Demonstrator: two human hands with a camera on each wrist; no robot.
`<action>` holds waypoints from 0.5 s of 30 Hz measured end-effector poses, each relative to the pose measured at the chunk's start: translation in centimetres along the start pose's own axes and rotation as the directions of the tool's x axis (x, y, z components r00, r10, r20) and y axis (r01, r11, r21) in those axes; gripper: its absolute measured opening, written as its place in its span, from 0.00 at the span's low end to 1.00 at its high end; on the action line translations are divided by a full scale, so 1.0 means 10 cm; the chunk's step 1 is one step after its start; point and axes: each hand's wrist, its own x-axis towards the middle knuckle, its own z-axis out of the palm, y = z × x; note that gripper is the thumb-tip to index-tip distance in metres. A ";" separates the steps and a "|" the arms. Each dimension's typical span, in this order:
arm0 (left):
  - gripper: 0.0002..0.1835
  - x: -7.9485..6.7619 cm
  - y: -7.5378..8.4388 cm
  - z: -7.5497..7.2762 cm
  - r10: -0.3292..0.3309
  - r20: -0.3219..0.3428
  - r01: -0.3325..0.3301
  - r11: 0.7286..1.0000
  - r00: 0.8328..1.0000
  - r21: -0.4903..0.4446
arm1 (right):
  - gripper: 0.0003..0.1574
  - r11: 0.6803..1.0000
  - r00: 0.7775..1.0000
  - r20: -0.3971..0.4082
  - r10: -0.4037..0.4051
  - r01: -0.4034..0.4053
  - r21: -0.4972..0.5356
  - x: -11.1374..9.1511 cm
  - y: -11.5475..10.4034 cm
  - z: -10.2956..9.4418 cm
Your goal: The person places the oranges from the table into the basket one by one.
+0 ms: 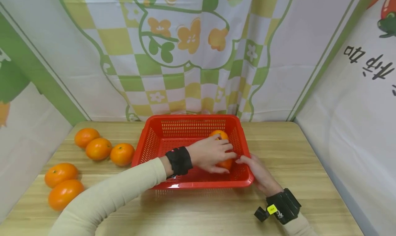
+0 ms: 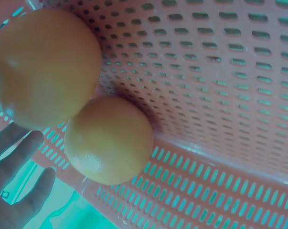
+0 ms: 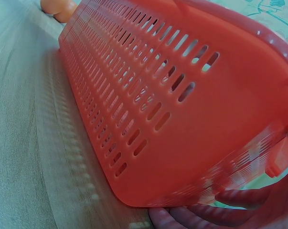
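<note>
A red plastic basket (image 1: 191, 185) with slotted walls stands on the table. Inside it, at the right end, are two oranges: one toward the back (image 1: 219, 134), the other (image 1: 226, 164) partly hidden under my left hand (image 1: 211, 154). That hand reaches in from the left, its fingers spread over the nearer fruit. In the left wrist view, the fingers (image 2: 19, 157) look fairly straight beside a larger-looking orange (image 2: 46, 69) and a smaller-looking one (image 2: 110, 140). My right hand (image 1: 261, 174) grips the basket's right side, thumb at the rim, fingers (image 3: 229, 214) at the outer lower corner.
Several oranges lie on the wooden table (image 1: 278, 143) left of the basket: a row (image 1: 99, 148) near the back and a pair (image 1: 65, 194) closer to me. A patterned curtain (image 1: 191, 81) hangs behind, and printed cloth walls (image 1: 355, 126) flank both sides.
</note>
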 end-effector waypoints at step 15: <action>0.38 -0.06 -0.03 -0.10 -0.043 -0.051 0.043 0.999 0.998 0.002 | 0.29 1.000 1.000 0.010 0.004 -0.004 0.009 0.00 -0.01 0.01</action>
